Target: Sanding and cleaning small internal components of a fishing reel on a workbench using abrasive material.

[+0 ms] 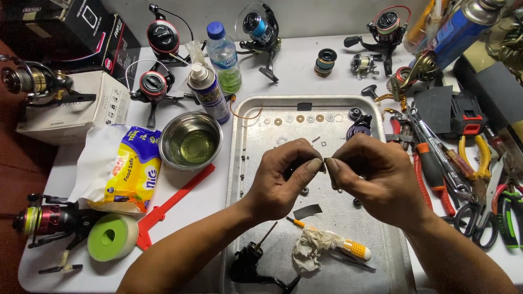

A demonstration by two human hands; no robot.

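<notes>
My left hand [283,177] and my right hand [376,177] meet over a metal tray [245,141], fingertips pinched together on a tiny metal part [325,161] held between them. A dark piece shows inside my left palm, mostly hidden. On the tray lie a row of small washers [299,118], a dark spool part [359,126], a black reel body [253,264], a crumpled rag [310,247] and a small yellow-handled screwdriver [348,247].
Left of the tray stand a steel bowl of liquid [190,141], a spray can [210,92], a water bottle [223,54], a tissue pack [128,169], a green tape roll [111,237] and a red caliper [174,201]. Several fishing reels ring the table. Pliers and scissors [468,185] crowd the right.
</notes>
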